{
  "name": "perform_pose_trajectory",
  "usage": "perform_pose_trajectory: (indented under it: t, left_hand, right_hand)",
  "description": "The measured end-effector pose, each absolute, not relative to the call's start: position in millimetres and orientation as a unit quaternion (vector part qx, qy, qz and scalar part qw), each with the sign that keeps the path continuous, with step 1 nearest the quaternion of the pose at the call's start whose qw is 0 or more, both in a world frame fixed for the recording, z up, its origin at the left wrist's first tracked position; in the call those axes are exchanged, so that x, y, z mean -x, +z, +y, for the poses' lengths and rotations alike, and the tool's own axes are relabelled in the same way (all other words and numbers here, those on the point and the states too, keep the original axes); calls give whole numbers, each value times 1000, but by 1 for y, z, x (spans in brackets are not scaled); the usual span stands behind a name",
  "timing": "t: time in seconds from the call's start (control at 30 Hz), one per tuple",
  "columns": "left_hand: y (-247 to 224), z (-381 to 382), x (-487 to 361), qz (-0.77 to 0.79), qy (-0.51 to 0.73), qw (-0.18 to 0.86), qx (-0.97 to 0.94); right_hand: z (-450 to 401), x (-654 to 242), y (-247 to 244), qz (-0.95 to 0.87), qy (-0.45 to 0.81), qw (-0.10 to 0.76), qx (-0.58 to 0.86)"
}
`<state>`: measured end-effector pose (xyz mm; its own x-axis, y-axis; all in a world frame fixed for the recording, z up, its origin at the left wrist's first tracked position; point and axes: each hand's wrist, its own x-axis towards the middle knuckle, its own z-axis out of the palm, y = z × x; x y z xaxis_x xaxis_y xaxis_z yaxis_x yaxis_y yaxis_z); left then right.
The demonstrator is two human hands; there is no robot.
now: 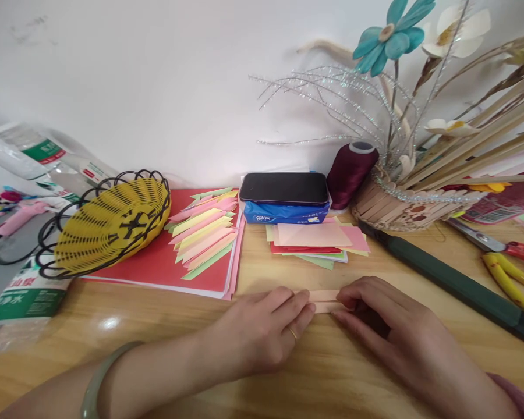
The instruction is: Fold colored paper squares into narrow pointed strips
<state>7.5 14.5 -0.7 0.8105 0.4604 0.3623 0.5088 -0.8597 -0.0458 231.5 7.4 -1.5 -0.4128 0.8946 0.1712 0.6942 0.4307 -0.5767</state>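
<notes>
A small peach-coloured paper strip [325, 296] lies on the wooden table between my hands, with a crease or gap running along its length. My left hand [264, 329] covers its left end, fingers together and pressing it to the table. At the other end, my right hand [388, 329] pinches the paper between thumb and bent fingers. Just behind it sits a loose pile of coloured paper slips [314, 235], peach on top. To the left, several folded paper strips [207, 233] in pink, yellow and green lie on red paper sheets [135, 267].
A yellow woven basket [117, 227] leans at the left near plastic bottles and a pink glue gun [20, 216]. A phone [283, 188] rests on a blue packet [283, 214]. Right are a purple thread spool [351, 174], dark green cutter [449, 276], pliers [506, 276] and flower holder [410, 206].
</notes>
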Motion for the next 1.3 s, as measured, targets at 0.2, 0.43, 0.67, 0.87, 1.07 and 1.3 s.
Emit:
perform_pose_trajectory:
  t: [0.2, 0.43, 0.67, 0.87, 1.07, 1.3]
  left_hand:
    - [0, 16, -1, -233, -133, 67, 961]
    - [5, 17, 6, -226, -66, 48, 971]
    - [7, 17, 4, -208, -92, 64, 972]
    - [6, 19, 7, -226, -76, 35, 971]
    - [8, 21, 8, -229, -65, 17, 971]
    - [4, 19, 8, -218, -76, 42, 972]
  right_hand:
    - [10, -229, 0, -796, 236, 229, 508]
    - [15, -228, 5, -780, 266, 190, 534]
    - [17, -228, 3, -774, 296, 148, 540]
    - [18, -228, 3, -774, 294, 140, 543]
    - [17, -227, 3, -776, 287, 155, 540]
    - [16, -227, 2, -780, 282, 155, 537]
